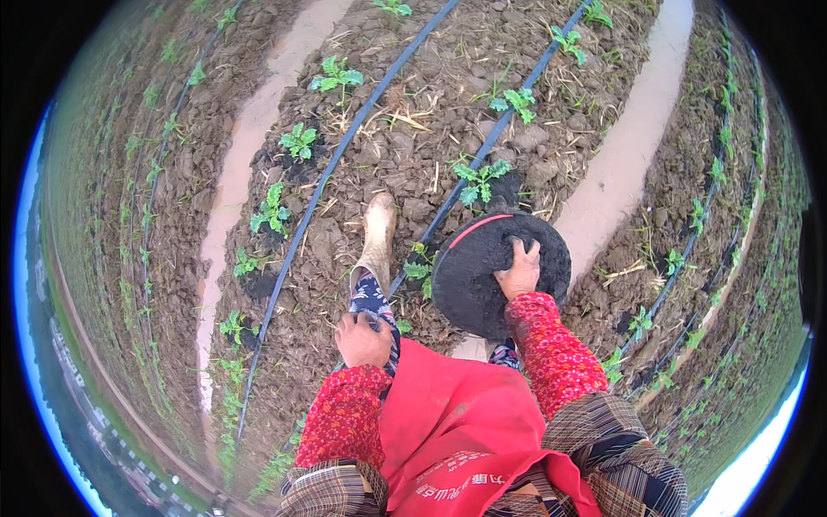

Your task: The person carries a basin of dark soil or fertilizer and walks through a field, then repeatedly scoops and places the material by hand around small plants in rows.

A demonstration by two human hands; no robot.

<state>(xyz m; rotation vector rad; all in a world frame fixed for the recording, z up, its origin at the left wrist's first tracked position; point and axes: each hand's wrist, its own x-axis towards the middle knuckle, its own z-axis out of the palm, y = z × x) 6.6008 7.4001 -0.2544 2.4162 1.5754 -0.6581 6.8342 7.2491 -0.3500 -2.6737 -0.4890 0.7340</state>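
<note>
My left hand (364,340) rests on my left knee, over dark patterned trousers (369,297), holding no object that I can see. To the right, my right hand (521,270) reaches into dark, crumbly soil-like material (475,284) in a round basin. A red strip of the basin's wall (479,229) shows at its upper left. My fingertips are partly sunk in the material, so whether they grip any is unclear. Just beyond the basin, a leafy green seedling (479,182) grows beside a dark patch (508,187). Another seedling (420,268) stands at the basin's left side.
Two black drip lines (323,184) (481,152) run along the cloddy bed. Muddy water fills furrows on the left (242,152) and right (623,155). My left rubber boot (378,229) stands between the lines. Several seedlings (271,210) line the bed. A red apron (459,400) covers my lap.
</note>
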